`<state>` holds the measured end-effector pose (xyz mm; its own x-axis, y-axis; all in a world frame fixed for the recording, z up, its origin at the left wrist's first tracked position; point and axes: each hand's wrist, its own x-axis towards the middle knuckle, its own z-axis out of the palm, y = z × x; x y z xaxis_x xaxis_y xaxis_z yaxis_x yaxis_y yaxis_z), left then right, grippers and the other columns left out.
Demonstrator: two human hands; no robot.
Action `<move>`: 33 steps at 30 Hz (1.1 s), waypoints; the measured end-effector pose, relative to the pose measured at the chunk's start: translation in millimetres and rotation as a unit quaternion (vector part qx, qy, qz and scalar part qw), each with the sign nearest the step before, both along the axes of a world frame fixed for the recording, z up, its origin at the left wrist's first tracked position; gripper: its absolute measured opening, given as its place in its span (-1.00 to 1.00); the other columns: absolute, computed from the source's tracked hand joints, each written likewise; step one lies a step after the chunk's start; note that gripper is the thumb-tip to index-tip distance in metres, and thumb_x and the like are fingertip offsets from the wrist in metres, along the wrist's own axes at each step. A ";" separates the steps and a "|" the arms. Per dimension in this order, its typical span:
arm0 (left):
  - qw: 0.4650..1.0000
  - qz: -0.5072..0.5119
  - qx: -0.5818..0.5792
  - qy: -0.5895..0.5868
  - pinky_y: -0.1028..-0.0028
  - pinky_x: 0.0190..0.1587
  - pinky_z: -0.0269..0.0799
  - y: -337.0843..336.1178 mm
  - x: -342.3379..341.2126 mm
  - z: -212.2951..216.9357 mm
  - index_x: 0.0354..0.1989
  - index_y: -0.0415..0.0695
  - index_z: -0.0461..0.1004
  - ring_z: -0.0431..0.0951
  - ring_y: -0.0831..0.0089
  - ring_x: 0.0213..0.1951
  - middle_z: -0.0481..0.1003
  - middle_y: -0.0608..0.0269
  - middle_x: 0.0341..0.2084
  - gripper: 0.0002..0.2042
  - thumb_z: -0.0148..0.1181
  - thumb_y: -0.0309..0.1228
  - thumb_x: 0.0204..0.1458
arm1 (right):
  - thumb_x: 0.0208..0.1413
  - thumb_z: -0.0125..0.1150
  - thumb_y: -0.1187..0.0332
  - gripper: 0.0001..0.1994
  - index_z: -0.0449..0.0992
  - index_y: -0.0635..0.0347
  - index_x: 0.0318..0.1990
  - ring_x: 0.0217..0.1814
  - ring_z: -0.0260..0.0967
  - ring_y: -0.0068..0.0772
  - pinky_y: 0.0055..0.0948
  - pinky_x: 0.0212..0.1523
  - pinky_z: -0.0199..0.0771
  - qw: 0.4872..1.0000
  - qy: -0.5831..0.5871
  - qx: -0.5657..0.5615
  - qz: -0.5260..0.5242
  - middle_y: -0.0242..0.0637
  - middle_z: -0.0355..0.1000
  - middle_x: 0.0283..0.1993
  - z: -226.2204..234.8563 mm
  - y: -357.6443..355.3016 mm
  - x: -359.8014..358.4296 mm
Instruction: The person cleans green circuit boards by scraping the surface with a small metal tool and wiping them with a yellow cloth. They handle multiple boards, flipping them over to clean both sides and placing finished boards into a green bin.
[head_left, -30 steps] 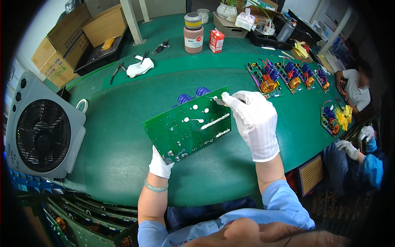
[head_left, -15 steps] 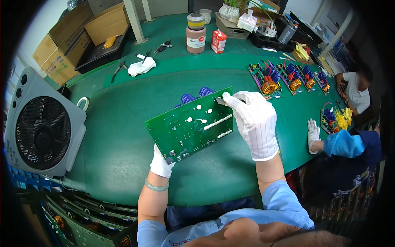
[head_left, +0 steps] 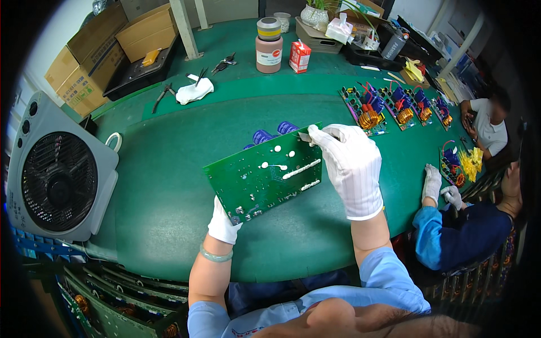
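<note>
A green circuit board [head_left: 262, 180] is held up at a tilt above the table, its solder side toward me. White blobs and two white strips of paste mark that side, and blue capacitors [head_left: 263, 136] stick out behind its far edge. My gloved left hand [head_left: 224, 224] grips the board's lower left corner; its fingers are mostly hidden behind the board. At the upper right corner, my gloved right hand [head_left: 350, 169] pinches a small flat grey metal piece [head_left: 305, 137] against the board's surface. Its exact kind is unclear.
Several assembled boards [head_left: 369, 112] stand at the right, near a co-worker's gloved hands [head_left: 432, 183]. A fan [head_left: 59, 180] is on the left. Pliers [head_left: 162, 98], a white cloth [head_left: 194, 91], a pink bottle [head_left: 269, 55] and a red carton [head_left: 300, 56] lie or stand farther back.
The board and my left hand have shifted slightly right. My right hand stays at the corner, the metal piece turned a little. The co-worker has leaned in, and a second gloved hand now shows.
</note>
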<state>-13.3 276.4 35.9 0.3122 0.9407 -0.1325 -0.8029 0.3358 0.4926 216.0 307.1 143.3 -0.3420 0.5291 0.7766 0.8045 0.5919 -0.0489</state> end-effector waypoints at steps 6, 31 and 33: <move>1.000 0.005 0.015 0.006 -0.01 0.14 0.50 -0.1 2.0 5.0 0.35 -0.11 0.21 0.45 0.06 0.19 0.33 -0.01 0.26 -0.50 -0.27 -0.09 0.37 | -0.23 0.34 0.65 -0.58 0.67 0.04 -0.13 -0.30 0.52 -0.26 -0.40 -0.32 0.53 1.000 0.003 0.002 0.007 -0.27 0.55 -0.33 5.3 -6.7 1.6; 1.000 -0.003 -0.005 -0.022 -0.01 0.11 0.53 1.4 0.4 4.5 0.35 -0.12 0.22 0.47 0.05 0.17 0.35 -0.03 0.24 -0.51 -0.24 -0.12 0.37 | -0.20 0.31 0.55 -0.62 0.62 0.13 -0.10 -0.29 0.48 -0.27 -0.37 -0.35 0.51 0.999 -0.027 0.009 0.027 -0.27 0.50 -0.31 -2.3 2.6 4.9; 1.000 0.001 0.006 -0.012 -0.01 0.11 0.53 0.5 0.9 5.7 0.35 -0.12 0.22 0.47 0.05 0.17 0.35 -0.03 0.24 -0.51 -0.24 -0.12 0.37 | -0.20 0.31 0.55 -0.61 0.62 0.14 -0.10 -0.28 0.49 -0.27 -0.37 -0.34 0.52 0.999 -0.025 0.010 0.025 -0.27 0.51 -0.31 -2.6 2.6 4.9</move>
<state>-12.5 276.9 41.6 0.3127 0.9430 -0.1135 -0.8150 0.3278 0.4778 220.9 309.7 140.7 -0.4059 0.4952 0.7681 0.7751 0.6318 0.0022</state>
